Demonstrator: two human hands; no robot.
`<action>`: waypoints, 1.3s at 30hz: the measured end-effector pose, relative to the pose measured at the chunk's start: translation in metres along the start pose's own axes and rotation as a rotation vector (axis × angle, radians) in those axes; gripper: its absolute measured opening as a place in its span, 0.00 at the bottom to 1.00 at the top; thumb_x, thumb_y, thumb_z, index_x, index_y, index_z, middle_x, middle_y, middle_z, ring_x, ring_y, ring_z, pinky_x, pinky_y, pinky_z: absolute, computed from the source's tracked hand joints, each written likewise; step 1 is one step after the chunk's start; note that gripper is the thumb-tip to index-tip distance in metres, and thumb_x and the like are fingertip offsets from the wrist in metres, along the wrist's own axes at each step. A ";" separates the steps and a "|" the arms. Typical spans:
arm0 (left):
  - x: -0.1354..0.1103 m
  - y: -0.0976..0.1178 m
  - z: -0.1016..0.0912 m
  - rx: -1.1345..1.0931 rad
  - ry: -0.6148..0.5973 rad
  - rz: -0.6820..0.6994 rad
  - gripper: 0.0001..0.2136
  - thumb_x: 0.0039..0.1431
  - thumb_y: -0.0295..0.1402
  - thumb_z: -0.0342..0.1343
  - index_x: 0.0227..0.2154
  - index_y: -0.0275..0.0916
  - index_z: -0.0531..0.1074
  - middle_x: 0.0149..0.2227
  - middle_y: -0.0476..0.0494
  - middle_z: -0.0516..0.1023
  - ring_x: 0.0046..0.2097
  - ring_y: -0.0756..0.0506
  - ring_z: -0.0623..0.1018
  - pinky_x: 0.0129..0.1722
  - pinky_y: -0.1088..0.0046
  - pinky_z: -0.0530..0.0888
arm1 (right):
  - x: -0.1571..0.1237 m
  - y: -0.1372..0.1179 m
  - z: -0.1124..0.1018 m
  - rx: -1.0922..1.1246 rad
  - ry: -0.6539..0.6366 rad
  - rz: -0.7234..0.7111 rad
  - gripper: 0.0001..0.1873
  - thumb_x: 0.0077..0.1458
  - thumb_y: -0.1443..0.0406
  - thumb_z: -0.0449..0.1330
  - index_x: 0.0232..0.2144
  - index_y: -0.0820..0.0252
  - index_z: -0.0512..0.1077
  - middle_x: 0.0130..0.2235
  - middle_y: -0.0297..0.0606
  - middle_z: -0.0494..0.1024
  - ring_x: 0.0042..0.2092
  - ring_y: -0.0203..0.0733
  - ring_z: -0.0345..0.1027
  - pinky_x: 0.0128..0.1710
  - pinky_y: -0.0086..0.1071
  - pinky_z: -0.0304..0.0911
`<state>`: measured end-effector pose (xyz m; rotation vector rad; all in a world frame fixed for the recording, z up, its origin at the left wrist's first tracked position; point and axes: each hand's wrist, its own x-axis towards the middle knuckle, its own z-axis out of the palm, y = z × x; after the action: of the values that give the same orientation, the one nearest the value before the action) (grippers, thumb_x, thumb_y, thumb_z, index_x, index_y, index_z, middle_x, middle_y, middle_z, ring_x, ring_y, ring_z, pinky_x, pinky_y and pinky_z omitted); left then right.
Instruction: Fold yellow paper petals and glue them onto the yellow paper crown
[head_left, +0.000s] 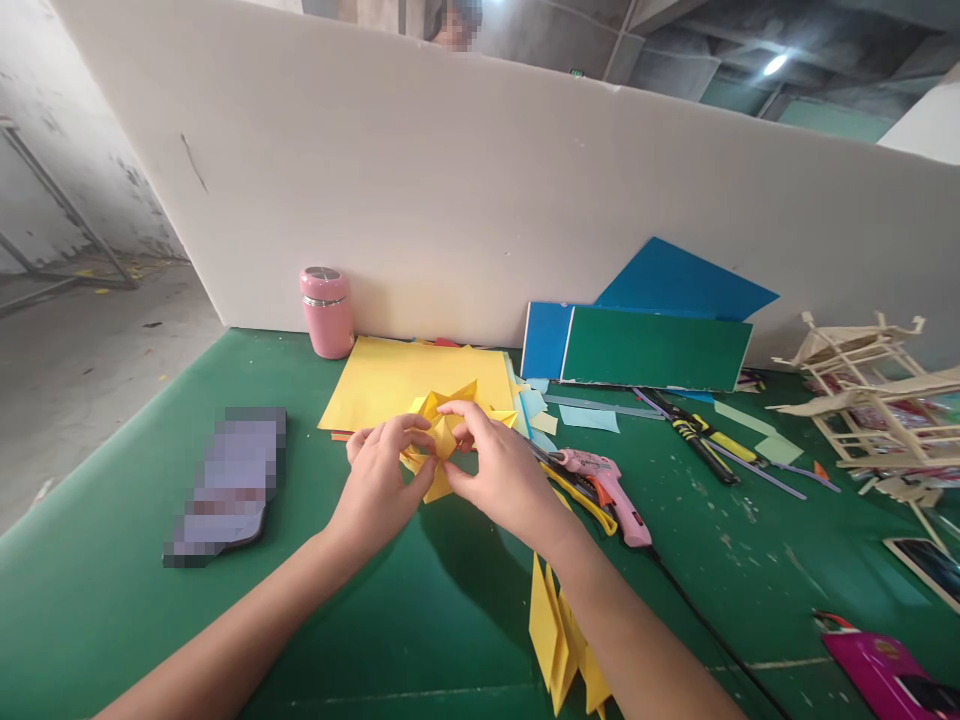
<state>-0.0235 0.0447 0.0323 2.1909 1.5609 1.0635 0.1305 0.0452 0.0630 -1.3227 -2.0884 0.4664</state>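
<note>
Between my two hands is a yellow folded-paper flower (444, 440), its pointed petals spreading out around my fingers. My left hand (386, 470) pinches it from the left side, thumb and fingertips on the paper. From the right, my right hand (495, 465) pinches the folds near its middle, partly covering them. Behind the flower lies a stack of yellow paper sheets (375, 375). Several yellow folded paper pieces (551, 630) rest on the table beside my right forearm, which hides part of them.
A pink hot glue gun (611, 490) with a black cord lies right of my hands, near a black-and-yellow cutter (701, 445) and paper scraps. A pink flask (328, 315) stands at the back, a phone (232, 480) lies left. Wooden stick models (885, 390) stand at right.
</note>
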 end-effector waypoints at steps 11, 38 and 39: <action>-0.002 0.004 -0.002 -0.007 0.012 0.048 0.11 0.53 0.27 0.51 0.39 0.45 0.59 0.34 0.51 0.78 0.41 0.42 0.77 0.47 0.58 0.60 | 0.000 -0.005 0.004 -0.005 -0.007 0.065 0.26 0.46 0.74 0.58 0.50 0.58 0.60 0.33 0.33 0.74 0.36 0.42 0.70 0.36 0.33 0.65; -0.001 0.004 -0.002 -0.007 0.016 0.064 0.12 0.54 0.27 0.50 0.41 0.45 0.58 0.34 0.50 0.78 0.43 0.42 0.76 0.47 0.56 0.61 | -0.003 -0.008 0.007 -0.109 0.041 0.019 0.27 0.45 0.74 0.55 0.50 0.60 0.61 0.30 0.35 0.74 0.36 0.44 0.70 0.38 0.37 0.65; -0.001 0.004 -0.002 -0.012 0.016 0.068 0.12 0.54 0.27 0.50 0.41 0.45 0.58 0.34 0.49 0.79 0.43 0.41 0.76 0.47 0.56 0.61 | -0.003 -0.008 0.007 -0.107 0.041 0.018 0.27 0.45 0.74 0.55 0.50 0.59 0.61 0.31 0.35 0.74 0.36 0.44 0.70 0.38 0.37 0.65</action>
<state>-0.0221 0.0417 0.0356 2.2479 1.4920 1.1104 0.1219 0.0390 0.0617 -1.4015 -2.0945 0.3367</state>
